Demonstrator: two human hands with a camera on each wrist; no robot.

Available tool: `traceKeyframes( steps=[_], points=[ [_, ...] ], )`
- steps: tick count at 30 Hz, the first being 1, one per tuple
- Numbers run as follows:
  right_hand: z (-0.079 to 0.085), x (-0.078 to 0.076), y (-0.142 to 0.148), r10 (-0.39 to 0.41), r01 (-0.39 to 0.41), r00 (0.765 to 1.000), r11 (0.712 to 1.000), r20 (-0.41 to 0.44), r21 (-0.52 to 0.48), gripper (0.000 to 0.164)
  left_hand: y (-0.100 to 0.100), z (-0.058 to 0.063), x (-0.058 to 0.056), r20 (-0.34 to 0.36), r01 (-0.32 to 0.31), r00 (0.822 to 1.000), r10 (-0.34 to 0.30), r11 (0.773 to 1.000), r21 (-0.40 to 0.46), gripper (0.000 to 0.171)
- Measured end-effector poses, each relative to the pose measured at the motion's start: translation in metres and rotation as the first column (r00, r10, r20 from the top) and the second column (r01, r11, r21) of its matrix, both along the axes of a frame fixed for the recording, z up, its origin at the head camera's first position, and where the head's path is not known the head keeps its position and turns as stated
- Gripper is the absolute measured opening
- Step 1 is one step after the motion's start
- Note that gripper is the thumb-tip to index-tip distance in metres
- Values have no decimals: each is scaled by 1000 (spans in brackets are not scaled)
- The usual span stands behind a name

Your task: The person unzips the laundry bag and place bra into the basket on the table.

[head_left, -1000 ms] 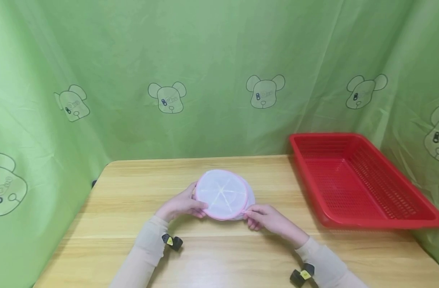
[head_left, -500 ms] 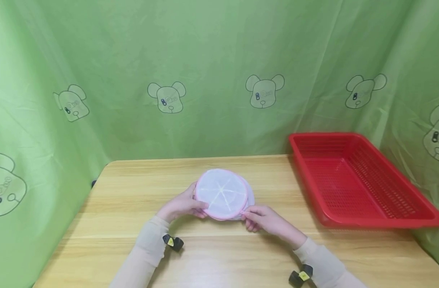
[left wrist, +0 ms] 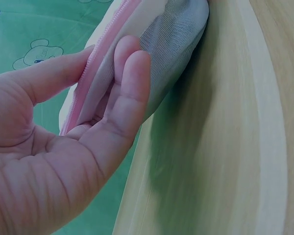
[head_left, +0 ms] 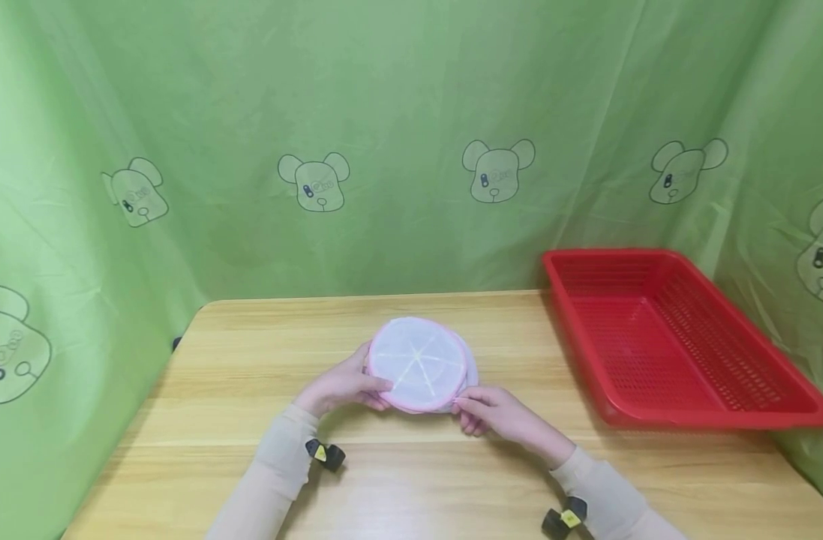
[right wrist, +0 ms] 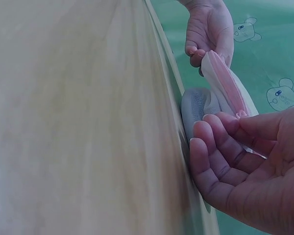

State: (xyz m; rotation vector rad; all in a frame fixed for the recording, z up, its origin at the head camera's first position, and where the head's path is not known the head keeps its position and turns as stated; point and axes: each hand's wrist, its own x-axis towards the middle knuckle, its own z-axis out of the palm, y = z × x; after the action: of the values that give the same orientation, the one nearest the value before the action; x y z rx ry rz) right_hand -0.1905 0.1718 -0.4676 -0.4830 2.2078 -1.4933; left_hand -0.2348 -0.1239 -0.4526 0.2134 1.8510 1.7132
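Note:
A round mesh laundry bag [head_left: 416,352] with a white top and pale spoke-like lines sits mid-table. A pink zipper [left wrist: 99,55] runs round its edge, and grey mesh [right wrist: 192,107] bulges below. My left hand [head_left: 346,386] grips the bag's left side, thumb over the rim and fingers beneath. At the near right edge, thumb and forefinger of my right hand [head_left: 495,411] pinch the small pink zipper pull [right wrist: 241,114]; its other fingers curl loosely below. The fingertips partly hide the pull.
A red plastic basket [head_left: 704,417] with perforated sides stands on the right of the wooden table [head_left: 397,480]. Green curtains [head_left: 397,247] with bear-head prints hang behind and at both sides.
My right hand has shifted very slightly left along the bag's near edge. The left hand keeps its hold in nearly the same place.

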Motion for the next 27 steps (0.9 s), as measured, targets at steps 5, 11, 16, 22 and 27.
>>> traceKeyframes(
  steps=[5,11,16,22,27],
  points=[
    [1,0,1,-13,13,1000,1000,14,-5,32,-2,-1,0,-16,5,1000,-5,1000,-5,100],
    [3,0,3,-17,17,1000,1000,18,-12,33,-3,0,0,-27,8,1000,-9,1000,-11,99],
    [2,-2,5,-19,19,1000,1000,13,-11,33,-3,0,-1,-35,10,999,-10,1000,-16,96],
    [3,-3,7,-19,19,1000,1000,-2,-6,33,-3,-1,-2,-27,10,1000,-10,1000,-13,96],
    [4,-4,8,-21,21,1000,1000,-6,-3,32,-3,-2,-2,-27,16,1000,-16,1000,-10,95]
  ],
)
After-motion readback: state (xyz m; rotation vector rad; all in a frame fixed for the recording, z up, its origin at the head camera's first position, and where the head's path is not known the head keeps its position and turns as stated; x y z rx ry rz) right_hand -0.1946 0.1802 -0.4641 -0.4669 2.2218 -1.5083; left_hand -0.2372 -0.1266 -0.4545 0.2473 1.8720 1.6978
